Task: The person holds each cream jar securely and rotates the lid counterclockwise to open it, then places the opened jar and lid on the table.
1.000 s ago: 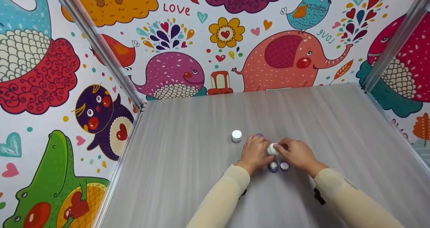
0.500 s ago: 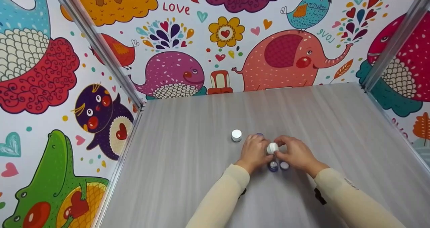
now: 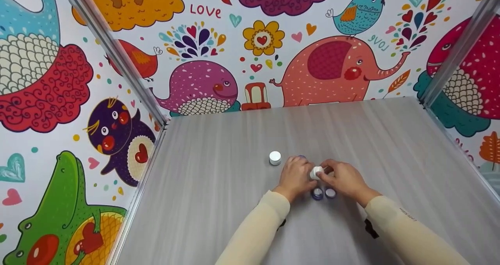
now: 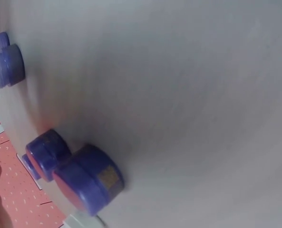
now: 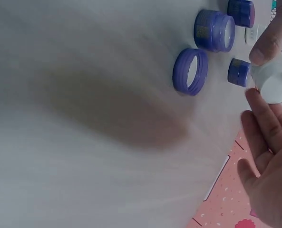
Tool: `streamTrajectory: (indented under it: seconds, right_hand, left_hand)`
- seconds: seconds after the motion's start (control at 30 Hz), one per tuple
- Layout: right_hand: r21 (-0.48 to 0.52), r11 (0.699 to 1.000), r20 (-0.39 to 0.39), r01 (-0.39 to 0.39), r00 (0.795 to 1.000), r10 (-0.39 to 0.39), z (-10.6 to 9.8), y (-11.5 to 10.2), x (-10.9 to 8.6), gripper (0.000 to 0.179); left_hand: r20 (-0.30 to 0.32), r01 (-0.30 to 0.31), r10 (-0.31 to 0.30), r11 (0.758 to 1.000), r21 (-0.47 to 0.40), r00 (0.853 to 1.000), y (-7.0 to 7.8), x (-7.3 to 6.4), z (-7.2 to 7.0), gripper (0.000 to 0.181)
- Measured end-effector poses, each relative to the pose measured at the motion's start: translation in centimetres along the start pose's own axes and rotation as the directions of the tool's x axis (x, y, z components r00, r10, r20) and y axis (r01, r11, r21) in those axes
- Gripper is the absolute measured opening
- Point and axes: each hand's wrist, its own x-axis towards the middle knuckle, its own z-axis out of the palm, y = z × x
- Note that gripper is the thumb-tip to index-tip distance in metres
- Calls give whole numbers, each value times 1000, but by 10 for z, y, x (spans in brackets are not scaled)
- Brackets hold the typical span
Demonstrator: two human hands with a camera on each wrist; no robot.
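Observation:
Between my hands, just above the table, is a small white jar (image 3: pixel 315 173). My left hand (image 3: pixel 295 177) holds it from the left. The thumb and fingers of my right hand (image 3: pixel 345 180) pinch it from the right. In the right wrist view the white jar (image 5: pixel 274 83) lies between a thumb and fingertips. Just below it in the head view stand an uncovered purple jar (image 3: pixel 317 194) and a purple ring-shaped lid (image 3: pixel 331 193). Purple jars (image 4: pixel 88 180) stand close together in the left wrist view; my left hand mostly hides them in the head view.
Another white jar (image 3: pixel 275 158) stands on the grey wood-grain table (image 3: pixel 211 171), left of my left hand. Printed panels (image 3: pixel 261 70) with cartoon animals rise at the back and sides, joined by metal posts (image 3: pixel 453 58).
My right thumb and fingers loosened round the white jar half a second ago and now pinch it again. My left hand has kept its place, and the jars on the table have not moved.

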Motion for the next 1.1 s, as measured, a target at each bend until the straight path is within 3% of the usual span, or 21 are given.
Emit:
streamTrajectory:
  seconds: [0.17,0.4,0.8,1.1]
  right_hand:
    - [-13,997,-10,70,997,-70,2,2,0,31]
    - [-23,995,-18,93,995,-93,4,4,0,31]
    - [-41,999,-36,4,999,-6,6,1,0,32]
    - [-5,993,-43,122,992,-122,3,0,2,29]
  left_hand:
    - [-3,8,-8,1000,-14,1000,0,-1,-1,37]
    - [-14,9,-9,1000,-22,1000,-1,-2,0,36]
    - [11,12,-12,1000,-2,1000,-3,-2,0,37]
    - [21,3,-3,1000,-5,1000,-4,-1,-2,37]
